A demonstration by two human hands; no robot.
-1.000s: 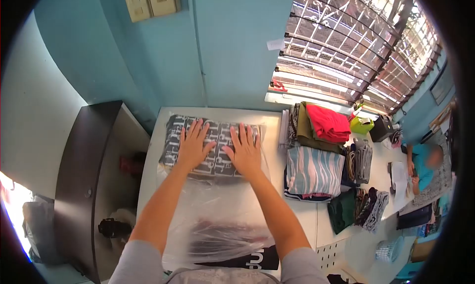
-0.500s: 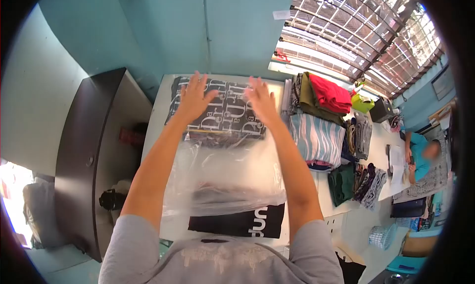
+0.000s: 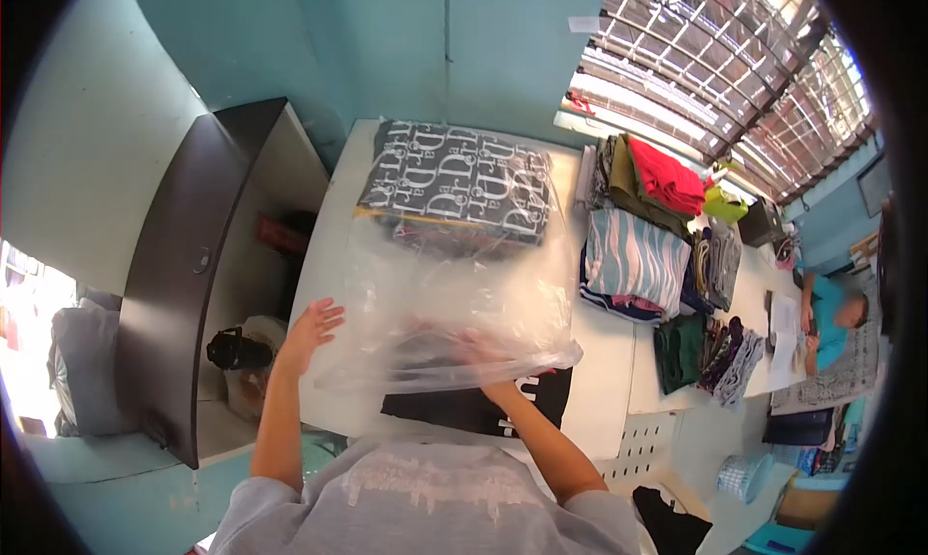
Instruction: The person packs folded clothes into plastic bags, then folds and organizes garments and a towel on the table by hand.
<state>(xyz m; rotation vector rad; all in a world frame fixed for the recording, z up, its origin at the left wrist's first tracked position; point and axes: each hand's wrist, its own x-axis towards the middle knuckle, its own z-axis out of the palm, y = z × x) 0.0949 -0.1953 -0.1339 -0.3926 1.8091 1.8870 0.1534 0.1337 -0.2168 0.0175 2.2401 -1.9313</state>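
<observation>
A clear plastic bag lies across the white table. Its far end holds a bulky folded stack with dark grey, white-lettered cloth on top. My left hand is beside the bag's near left corner, fingers spread and holding nothing. At the bag's near edge, my right hand shows blurred through the plastic, its fingers seemingly stretched out; whether it is inside the bag or beneath a layer I cannot tell. A black cloth with white letters lies partly under the near edge.
To the right are folded clothes: a red garment, a striped one and a dark green one. A dark cabinet stands left, with a black object inside. Far right, a person in a teal top sits near papers.
Both hands have left the lettered stack and come back toward me, the left to the bag's side and the right to its near edge. The camera view has shifted.
</observation>
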